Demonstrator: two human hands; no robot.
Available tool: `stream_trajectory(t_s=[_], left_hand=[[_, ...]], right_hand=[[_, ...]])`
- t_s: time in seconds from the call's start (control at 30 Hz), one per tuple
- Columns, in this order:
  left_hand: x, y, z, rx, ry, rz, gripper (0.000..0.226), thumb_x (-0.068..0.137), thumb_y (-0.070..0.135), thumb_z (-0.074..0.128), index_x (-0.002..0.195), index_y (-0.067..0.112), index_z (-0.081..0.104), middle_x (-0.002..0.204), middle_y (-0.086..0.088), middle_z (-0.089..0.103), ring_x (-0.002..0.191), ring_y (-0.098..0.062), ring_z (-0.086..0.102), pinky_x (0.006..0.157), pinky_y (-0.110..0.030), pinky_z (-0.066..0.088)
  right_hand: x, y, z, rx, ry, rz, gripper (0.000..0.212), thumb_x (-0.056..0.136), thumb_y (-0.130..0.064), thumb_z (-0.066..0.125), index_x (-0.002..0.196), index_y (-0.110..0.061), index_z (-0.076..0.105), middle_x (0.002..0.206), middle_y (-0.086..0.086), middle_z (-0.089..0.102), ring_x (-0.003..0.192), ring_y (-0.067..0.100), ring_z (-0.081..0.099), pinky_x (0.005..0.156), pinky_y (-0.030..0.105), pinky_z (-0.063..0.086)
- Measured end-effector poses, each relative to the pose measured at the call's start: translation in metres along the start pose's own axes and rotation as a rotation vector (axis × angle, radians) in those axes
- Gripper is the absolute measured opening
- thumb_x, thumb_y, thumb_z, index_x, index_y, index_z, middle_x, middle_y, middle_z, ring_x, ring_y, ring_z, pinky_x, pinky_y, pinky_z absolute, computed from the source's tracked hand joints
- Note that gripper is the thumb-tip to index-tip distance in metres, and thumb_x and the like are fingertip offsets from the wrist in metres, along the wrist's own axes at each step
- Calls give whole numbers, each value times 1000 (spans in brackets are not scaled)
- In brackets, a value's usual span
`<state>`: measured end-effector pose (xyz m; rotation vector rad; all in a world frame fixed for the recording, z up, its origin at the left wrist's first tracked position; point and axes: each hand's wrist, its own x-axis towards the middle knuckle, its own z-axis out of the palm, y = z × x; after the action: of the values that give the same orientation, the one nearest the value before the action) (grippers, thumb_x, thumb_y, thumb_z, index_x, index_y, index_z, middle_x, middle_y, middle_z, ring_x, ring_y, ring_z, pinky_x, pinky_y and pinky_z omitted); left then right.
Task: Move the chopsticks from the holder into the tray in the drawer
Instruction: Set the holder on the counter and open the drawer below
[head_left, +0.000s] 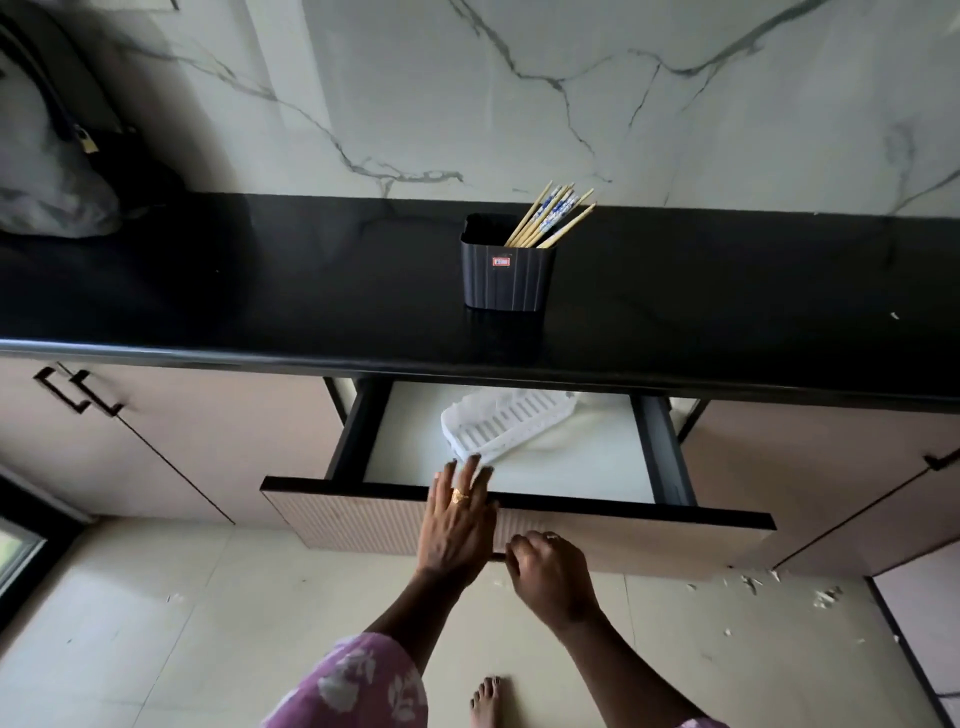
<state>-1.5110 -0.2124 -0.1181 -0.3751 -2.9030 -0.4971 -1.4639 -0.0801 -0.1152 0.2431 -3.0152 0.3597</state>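
Observation:
Several wooden chopsticks (551, 218), some with blue-and-white tops, lean to the right in a dark ribbed holder (507, 273) on the black countertop. Below it the drawer (519, 506) stands pulled out, and a white slotted tray (506, 426) lies at an angle on its pale floor. My left hand (457, 519) reaches over the drawer front with fingers spread, the fingertips touching the tray's near corner. My right hand (550, 571) is curled at the lower edge of the drawer front, apparently gripping it from underneath.
A grey and black bag (57, 171) sits at the far left of the black countertop (260, 291). Closed cabinet doors with black handles (78, 392) flank the drawer. White debris (810, 592) lies on the tiled floor at right. A bare foot (488, 701) is below.

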Motion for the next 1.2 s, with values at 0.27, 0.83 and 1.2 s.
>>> stream_trajectory(t_s=[0.27,0.83,1.2], left_hand=[[-51,15,-30,130,-276,-147,47,101,44,24,137,21,43,137,1,52,125,-23,48,105,-31,27],[-113,25,-59,85,-439,-197,49,100,50,25,120,16,56,126,-4,58,122,-23,49,102,-33,33],[-35,6,-42,-229,-537,-698,34,93,18,39,120,4,53,126,-14,57,114,-30,55,86,-31,45]], right_hand=[[-41,-1,-20,-14,233,-113,29,81,-20,46,97,-13,68,90,-2,69,82,15,65,84,23,47],[-96,-6,-53,19,-244,-174,28,93,-21,43,118,-22,56,118,-7,67,108,22,63,84,32,48],[-26,43,-61,42,-167,168,34,97,-42,39,105,-18,62,107,8,70,102,31,63,78,31,48]])
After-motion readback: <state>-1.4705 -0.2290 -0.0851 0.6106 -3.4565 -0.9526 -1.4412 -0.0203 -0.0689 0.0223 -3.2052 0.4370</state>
